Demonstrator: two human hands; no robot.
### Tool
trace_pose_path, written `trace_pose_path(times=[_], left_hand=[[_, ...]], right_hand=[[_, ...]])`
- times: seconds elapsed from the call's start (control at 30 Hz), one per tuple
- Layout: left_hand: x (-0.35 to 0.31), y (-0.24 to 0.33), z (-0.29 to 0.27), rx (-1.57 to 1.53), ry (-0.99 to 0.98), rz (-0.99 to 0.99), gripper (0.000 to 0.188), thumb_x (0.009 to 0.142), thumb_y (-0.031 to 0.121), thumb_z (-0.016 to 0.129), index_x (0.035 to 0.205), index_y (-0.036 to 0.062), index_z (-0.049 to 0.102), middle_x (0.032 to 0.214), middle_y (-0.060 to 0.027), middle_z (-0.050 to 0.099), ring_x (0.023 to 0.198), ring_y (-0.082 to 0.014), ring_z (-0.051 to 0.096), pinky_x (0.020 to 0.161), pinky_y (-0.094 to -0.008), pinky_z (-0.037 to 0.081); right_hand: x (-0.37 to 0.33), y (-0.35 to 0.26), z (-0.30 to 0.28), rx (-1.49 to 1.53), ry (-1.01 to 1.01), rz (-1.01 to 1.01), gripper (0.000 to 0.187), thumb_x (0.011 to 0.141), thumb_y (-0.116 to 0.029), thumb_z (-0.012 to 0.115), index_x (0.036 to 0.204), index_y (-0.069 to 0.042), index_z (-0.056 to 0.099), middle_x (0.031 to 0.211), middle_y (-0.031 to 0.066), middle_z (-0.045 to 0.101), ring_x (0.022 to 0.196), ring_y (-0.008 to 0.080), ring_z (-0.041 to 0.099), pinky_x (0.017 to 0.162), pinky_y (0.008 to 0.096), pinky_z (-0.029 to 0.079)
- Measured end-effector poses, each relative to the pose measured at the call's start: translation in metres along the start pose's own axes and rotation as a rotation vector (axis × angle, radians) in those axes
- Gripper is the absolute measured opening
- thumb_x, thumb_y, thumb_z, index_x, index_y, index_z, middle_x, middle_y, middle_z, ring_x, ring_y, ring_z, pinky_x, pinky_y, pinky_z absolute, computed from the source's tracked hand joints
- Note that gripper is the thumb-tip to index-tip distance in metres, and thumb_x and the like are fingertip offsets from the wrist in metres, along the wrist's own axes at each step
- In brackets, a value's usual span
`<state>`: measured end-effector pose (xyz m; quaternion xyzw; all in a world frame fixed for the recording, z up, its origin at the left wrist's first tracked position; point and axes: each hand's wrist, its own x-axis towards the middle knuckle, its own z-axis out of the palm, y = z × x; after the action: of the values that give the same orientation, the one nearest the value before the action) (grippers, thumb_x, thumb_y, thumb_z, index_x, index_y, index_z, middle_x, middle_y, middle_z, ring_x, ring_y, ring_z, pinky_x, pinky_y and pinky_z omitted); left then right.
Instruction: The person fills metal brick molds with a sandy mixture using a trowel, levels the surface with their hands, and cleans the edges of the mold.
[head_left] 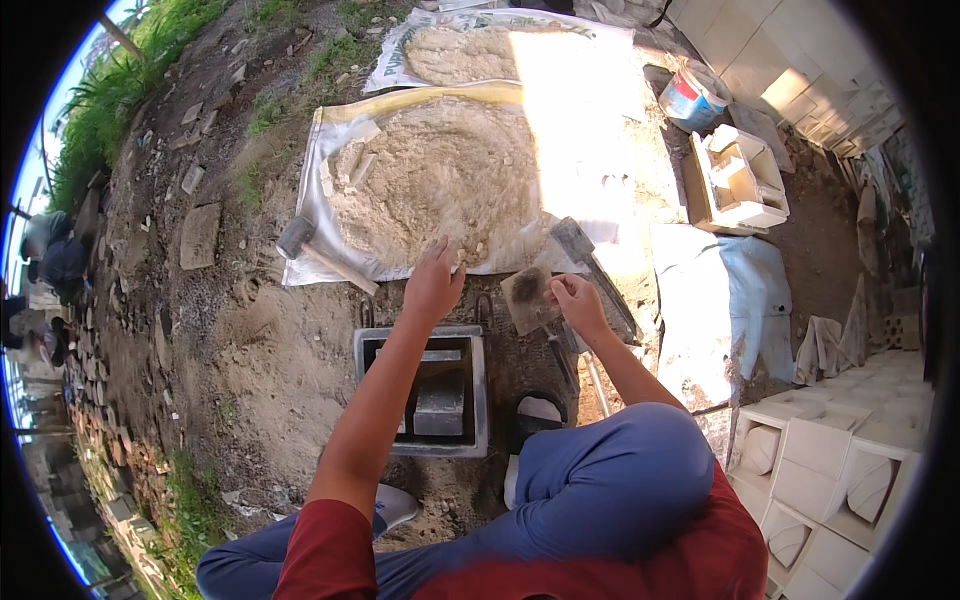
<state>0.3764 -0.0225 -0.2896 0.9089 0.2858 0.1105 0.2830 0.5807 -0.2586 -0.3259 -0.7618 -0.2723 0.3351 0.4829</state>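
Observation:
My left hand (436, 283) reaches over the near edge of a heap of pale sandy mix (440, 170). Its fingers are stretched out and touch the heap's rim. The heap lies on a white sheet (312, 190). My right hand (580, 303) is closed, thumb and fingers pinched at the right edge of a small square plate (527, 300) with a dark smudge in its middle. Between my forearms and feet stands a rectangular metal mould (480, 400) with looped handles and a grey block (440, 405) inside. My left forearm hides part of it.
A mallet (297, 240) lies left of the heap, and a dark-headed tool (572, 240) lies right. A bucket (692, 97), a pale hollow block (738, 180) and a blue sheet (755, 290) are farther right. Stacked pale blocks (815, 460) stand lower right. People (60, 260) are far left.

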Motion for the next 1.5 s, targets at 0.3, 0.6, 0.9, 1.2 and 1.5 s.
trace_pose_path(times=[0.3,0.6,0.9,1.2,1.5], left_hand=[[0.087,-0.058,0.053,0.505,-0.293,-0.068,0.049,0.095,0.011,0.062,0.142,-0.0002,0.058,0.127,-0.0223,0.070,0.111,-0.0378,0.071,0.092,-0.0453,0.060],[0.087,-0.083,0.055,0.288,0.029,0.049,0.013,0.091,0.005,0.060,0.095,0.0035,0.072,0.088,-0.0215,0.072,0.085,-0.0400,0.073,0.074,-0.0500,0.059],[0.091,-0.078,0.049,0.302,0.072,0.040,0.017,0.097,0.020,0.065,0.097,0.0054,0.074,0.081,-0.0213,0.071,0.078,-0.0409,0.072,0.070,-0.0501,0.058],[0.101,-0.076,0.027,0.159,0.034,0.009,0.021,0.099,0.026,0.066,0.097,0.0073,0.076,0.083,-0.0193,0.073,0.076,-0.0397,0.072,0.071,-0.0513,0.057],[0.135,-0.095,0.027,0.238,0.203,0.120,0.071,0.098,0.040,0.068,0.157,0.0100,0.044,0.169,-0.0162,0.032,0.154,-0.0390,0.033,0.120,-0.0538,0.037]], right_hand=[[-0.013,-0.005,0.053,0.025,0.038,-0.091,0.021,0.104,-0.015,0.061,0.109,0.001,0.073,0.091,0.0114,0.077,0.085,0.0151,0.073,0.076,0.0301,0.055],[-0.030,-0.008,0.051,-0.181,0.158,-0.241,0.013,0.098,-0.011,0.065,0.102,-0.002,0.072,0.092,0.0120,0.073,0.087,0.0279,0.072,0.080,0.0384,0.055],[-0.083,0.003,0.054,-0.818,0.264,-0.265,0.031,0.083,-0.024,0.077,0.108,-0.009,0.066,0.108,0.0105,0.062,0.111,0.0325,0.057,0.098,0.0485,0.042],[-0.086,0.024,0.053,-0.963,0.231,-0.283,0.026,0.084,-0.025,0.077,0.098,-0.009,0.063,0.105,0.0104,0.060,0.108,0.0322,0.055,0.096,0.0479,0.039],[-0.037,-0.061,0.032,-0.538,0.080,-0.051,0.029,0.100,-0.027,0.069,0.107,-0.001,0.059,0.095,0.0237,0.070,0.083,0.0441,0.069,0.070,0.0477,0.053]])
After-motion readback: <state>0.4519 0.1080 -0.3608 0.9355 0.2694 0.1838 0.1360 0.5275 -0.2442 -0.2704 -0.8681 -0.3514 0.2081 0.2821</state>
